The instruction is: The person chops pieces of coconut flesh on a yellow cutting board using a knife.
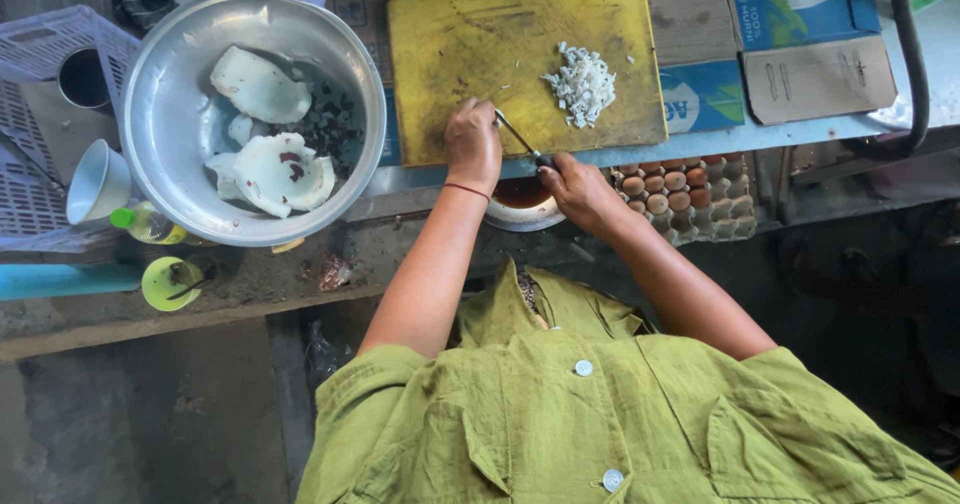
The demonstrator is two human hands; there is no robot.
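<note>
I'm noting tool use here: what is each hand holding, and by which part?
The right hand holds a knife by its handle. The left hand is closed at the blade tip on the yellow board; what it holds is hidden.

Soft, even daylight falls from above, bright on the yellow board [520,59] and glinting off the metal bowl [160,114] rim, while the floor below the bench edge sinks into dim shadow, and all stays sharp with slight wide-angle bending at the corners.

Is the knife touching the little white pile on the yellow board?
Apart. The head view shows bare board between the knife and the chopped white pile.
</note>
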